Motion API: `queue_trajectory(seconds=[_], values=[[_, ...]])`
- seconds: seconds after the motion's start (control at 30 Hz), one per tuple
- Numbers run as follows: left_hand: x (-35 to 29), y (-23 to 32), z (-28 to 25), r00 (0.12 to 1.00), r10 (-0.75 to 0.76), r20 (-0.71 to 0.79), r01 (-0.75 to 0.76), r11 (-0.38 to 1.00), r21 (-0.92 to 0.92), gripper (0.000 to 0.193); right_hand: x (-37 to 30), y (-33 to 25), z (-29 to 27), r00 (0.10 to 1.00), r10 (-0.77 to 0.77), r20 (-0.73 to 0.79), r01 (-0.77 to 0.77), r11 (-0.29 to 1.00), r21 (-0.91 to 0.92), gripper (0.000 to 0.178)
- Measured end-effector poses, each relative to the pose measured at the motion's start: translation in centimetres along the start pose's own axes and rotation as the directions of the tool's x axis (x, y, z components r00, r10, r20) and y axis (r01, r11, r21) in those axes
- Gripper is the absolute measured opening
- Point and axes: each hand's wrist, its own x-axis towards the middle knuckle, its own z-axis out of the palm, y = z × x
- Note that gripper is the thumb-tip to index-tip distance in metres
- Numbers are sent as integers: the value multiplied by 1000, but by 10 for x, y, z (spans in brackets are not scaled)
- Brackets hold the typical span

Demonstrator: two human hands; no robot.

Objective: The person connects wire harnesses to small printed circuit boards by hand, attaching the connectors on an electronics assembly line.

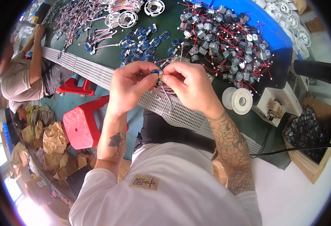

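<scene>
My left hand (131, 84) pinches a small blue circuit board (155, 71) between thumb and forefinger. Against its edge, my right hand (191, 84) pinches a small pale connector (160, 75), whose thin cable (168, 96) hangs down over the table's edge. Both hands meet fingertip to fingertip above the near side of the bench; whether the connector is seated in the board cannot be made out. Just beyond them lies a heap of blue circuit boards (139, 47). Farther left spread bundles of white and red cables (75, 22).
Small grey motors with red wires (226, 45) fill the right side by a blue bin (275, 26). A white spool (241, 101) and a white device (278, 105) stand nearer. A perforated grey strip (97, 71) edges the bench. Left are a red stool (80, 126) and another person (26, 75).
</scene>
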Motion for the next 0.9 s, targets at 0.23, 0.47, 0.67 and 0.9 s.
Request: queue_trajectory(seconds=[0.23, 0.47, 0.67, 0.9], values=[[0, -1, -5, 999, 35, 14, -36, 996, 84, 27, 1, -4, -7, 990, 112, 91, -116, 992, 42, 10], [21, 3, -70, 900, 241, -363, -224, 971, 89, 23, 1, -5, -11, 992, -58, -111, 37, 984, -177, 11], [79, -26, -169, 715, 336, -614, -39, 895, 444, 25, -10, -16, 12, 990, -129, 55, 135, 775, -617, 20], [80, -20, -134, 612, 729, -308, 0, 390, 921, 26, -8, -3, 11, 990, -130, 49, 135, 817, -561, 15]])
